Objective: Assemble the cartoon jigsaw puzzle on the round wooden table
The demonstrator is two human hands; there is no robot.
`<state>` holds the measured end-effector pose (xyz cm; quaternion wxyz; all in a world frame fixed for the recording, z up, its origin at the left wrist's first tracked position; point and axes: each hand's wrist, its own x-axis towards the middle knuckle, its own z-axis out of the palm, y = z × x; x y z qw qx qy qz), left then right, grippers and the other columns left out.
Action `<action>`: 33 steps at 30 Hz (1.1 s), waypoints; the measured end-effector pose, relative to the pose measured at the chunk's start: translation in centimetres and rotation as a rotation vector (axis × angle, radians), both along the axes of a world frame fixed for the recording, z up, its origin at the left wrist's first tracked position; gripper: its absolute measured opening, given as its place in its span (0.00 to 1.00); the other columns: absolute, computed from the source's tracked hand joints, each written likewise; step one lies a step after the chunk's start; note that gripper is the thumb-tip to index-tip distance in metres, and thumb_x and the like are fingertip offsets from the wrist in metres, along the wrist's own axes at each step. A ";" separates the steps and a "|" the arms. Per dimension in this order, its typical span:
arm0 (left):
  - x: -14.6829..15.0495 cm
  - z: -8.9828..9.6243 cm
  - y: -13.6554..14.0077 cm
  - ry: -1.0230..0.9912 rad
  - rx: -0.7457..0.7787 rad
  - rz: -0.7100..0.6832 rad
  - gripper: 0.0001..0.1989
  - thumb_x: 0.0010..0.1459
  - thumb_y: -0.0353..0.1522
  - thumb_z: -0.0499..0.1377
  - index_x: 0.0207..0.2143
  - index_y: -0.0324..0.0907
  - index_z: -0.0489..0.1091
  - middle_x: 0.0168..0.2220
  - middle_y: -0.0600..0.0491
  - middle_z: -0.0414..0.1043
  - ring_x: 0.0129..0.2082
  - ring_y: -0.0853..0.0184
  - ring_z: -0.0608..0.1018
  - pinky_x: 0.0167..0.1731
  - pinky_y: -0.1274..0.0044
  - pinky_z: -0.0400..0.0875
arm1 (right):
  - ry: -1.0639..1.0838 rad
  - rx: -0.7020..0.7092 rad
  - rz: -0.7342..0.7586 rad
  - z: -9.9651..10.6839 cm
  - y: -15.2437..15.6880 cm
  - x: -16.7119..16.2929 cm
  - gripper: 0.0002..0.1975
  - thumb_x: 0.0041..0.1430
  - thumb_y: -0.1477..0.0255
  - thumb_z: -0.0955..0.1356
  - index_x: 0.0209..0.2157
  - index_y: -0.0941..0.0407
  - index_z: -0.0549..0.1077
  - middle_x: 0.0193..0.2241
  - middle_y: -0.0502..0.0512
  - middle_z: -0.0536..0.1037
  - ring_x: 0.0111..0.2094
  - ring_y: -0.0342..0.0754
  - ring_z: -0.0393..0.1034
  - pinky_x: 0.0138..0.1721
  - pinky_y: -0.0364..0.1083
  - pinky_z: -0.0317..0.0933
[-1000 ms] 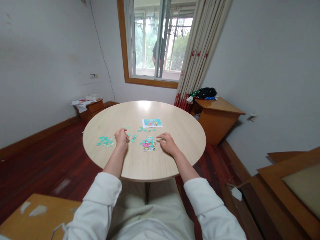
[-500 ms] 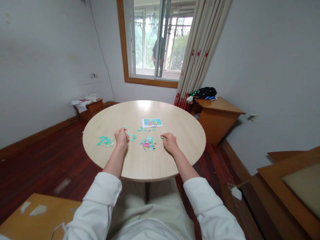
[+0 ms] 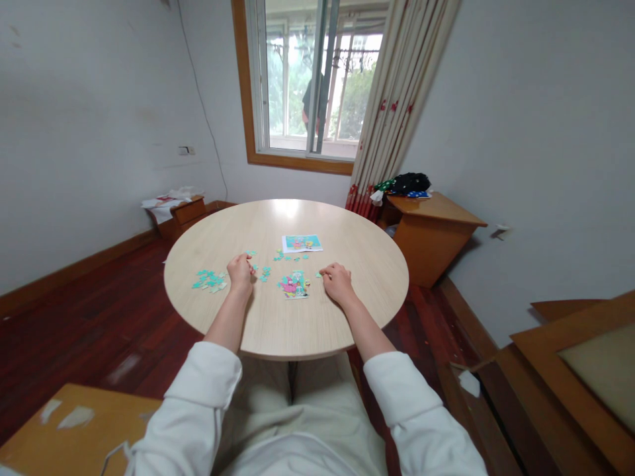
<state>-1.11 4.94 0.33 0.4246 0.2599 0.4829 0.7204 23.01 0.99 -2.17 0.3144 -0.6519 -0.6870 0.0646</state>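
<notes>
A partly joined jigsaw puzzle [image 3: 294, 285] with pink and teal cartoon figures lies on the round table [image 3: 278, 330] between my hands. To its left my left hand [image 3: 240, 272] rests closed, the fingers curled in; whatever they hold is hidden. On the other side my right hand [image 3: 338, 283] is bent over the table, its fingertips closed at a small greenish puzzle piece [image 3: 318, 274]. A pile of loose puzzle pieces [image 3: 209, 280] lies left of my left hand. More loose pieces [image 3: 266, 272] are scattered between that hand and the joined part.
Behind the puzzle lies a printed picture sheet [image 3: 302, 243] with several loose pieces near its front edge. A wooden cabinet [image 3: 431, 231] with cloth on top stands right of the table. Beyond the window [image 3: 292, 86] a dark-clothed person [image 3: 312, 102] is partly visible.
My right hand has shifted very slightly at the fingers. My left hand and the puzzle look the same as before.
</notes>
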 end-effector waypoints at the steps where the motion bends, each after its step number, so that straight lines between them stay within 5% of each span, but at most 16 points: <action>1: 0.0 0.0 0.0 0.000 -0.001 -0.001 0.03 0.39 0.30 0.52 0.19 0.41 0.58 0.09 0.65 0.47 0.10 0.77 0.54 0.12 0.84 0.49 | -0.001 0.005 -0.002 0.0 0.0 0.0 0.13 0.56 0.78 0.61 0.34 0.55 0.76 0.39 0.57 0.73 0.43 0.50 0.63 0.46 0.51 0.49; 15: 0.0 0.0 0.0 -0.006 -0.003 -0.012 0.02 0.39 0.30 0.52 0.19 0.41 0.59 0.09 0.64 0.48 0.10 0.77 0.54 0.12 0.83 0.48 | -0.058 -0.025 -0.050 0.0 0.1 0.0 0.08 0.55 0.69 0.66 0.34 0.54 0.77 0.39 0.57 0.72 0.44 0.51 0.62 0.45 0.51 0.49; 33: 0.0 -0.2 0.0 -0.014 0.004 -0.016 0.03 0.39 0.30 0.53 0.20 0.41 0.58 0.09 0.64 0.48 0.10 0.77 0.54 0.12 0.84 0.49 | -0.017 -0.008 -0.054 0.0 0.1 0.0 0.06 0.53 0.71 0.67 0.32 0.54 0.77 0.37 0.55 0.73 0.42 0.49 0.63 0.45 0.50 0.49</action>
